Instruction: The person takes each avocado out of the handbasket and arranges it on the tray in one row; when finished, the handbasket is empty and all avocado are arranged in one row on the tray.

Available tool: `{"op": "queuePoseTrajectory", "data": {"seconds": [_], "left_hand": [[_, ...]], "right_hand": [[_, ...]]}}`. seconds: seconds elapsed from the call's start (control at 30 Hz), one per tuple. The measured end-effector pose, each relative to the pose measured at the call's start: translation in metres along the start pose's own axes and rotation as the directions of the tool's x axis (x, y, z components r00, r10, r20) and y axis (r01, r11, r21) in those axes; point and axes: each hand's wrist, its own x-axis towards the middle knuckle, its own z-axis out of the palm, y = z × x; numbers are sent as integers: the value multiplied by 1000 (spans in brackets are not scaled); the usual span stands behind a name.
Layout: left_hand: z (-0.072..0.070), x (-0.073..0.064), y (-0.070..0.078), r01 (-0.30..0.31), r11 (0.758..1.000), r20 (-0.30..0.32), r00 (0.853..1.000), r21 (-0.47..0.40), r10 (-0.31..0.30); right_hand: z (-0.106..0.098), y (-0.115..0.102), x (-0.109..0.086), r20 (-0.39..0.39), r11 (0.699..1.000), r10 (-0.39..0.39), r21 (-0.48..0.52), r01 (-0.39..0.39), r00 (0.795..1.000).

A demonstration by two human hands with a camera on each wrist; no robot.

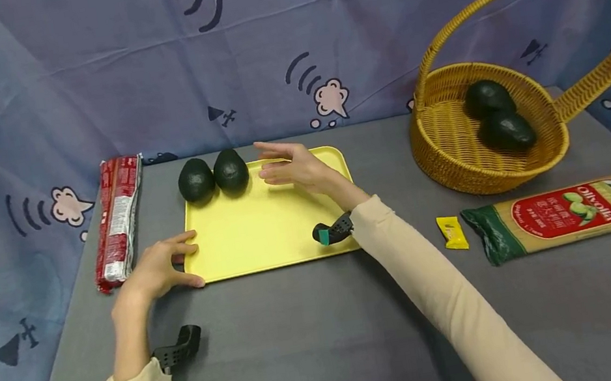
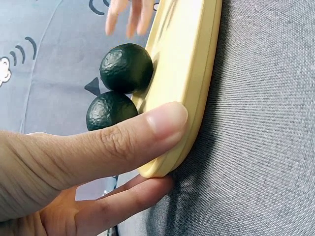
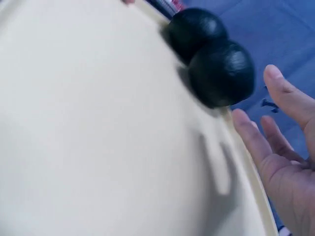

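Two dark green avocados [image 1: 213, 176] sit side by side at the back left of a yellow tray [image 1: 264, 229]. My left hand [image 1: 160, 268] grips the tray's left end, the thumb [image 2: 165, 123] at the near corner and the fingers along the side. Above the back of the tray, my right hand [image 1: 299, 168] is held with fingers extended, just right of the avocados. The right wrist view shows nothing between those fingers, with a fingertip [image 3: 240, 117] close to the nearer avocado [image 3: 221, 73].
A yellow wicker basket [image 1: 444, 166] with a tall handle stands at the right, two avocados [image 1: 498, 115] inside. In front of it lie a small yellow packet [image 1: 452, 233] and a pasta pack [image 1: 575, 212]. A red package [image 1: 119, 221] lies left of the tray. Patterned cloth [image 1: 261, 52] hangs behind the table.
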Motion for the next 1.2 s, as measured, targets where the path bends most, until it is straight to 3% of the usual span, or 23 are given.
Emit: {"op": "queuePoseTrajectory", "data": {"seconds": [0.17, 0.43, 0.63, 0.77, 1.03, 1.2], "left_hand": [[1, -4, -5, 2, 1000, -2, 1000, 8, -2], [1, -5, -8, -17, 1000, 2, 1000, 6, 17], [1, -2, -10, -5, 1000, 17, 1000, 7, 5], [0, 2, -10, -13, 1000, 23, 1000, 9, 13], [4, 4, -7, -28, 1000, 19, 999, -10, 29], [7, 6, -3, -36, 999, 24, 999, -23, 37]], "right_hand": [[-18, -9, -38, -23, 999, -39, -20, 39, 999], [-64, -34, -120, -120, 991, -106, -98, 94, 987], [-113, -49, -176, -191, 978, -207, -2, 210, 960], [-146, -54, -208, -275, 963, -230, 76, 259, 933], [-211, -51, -251, -454, 981, -78, 122, 149, 887], [-244, -57, -264, -456, 985, 120, 165, -49, 882]]}}
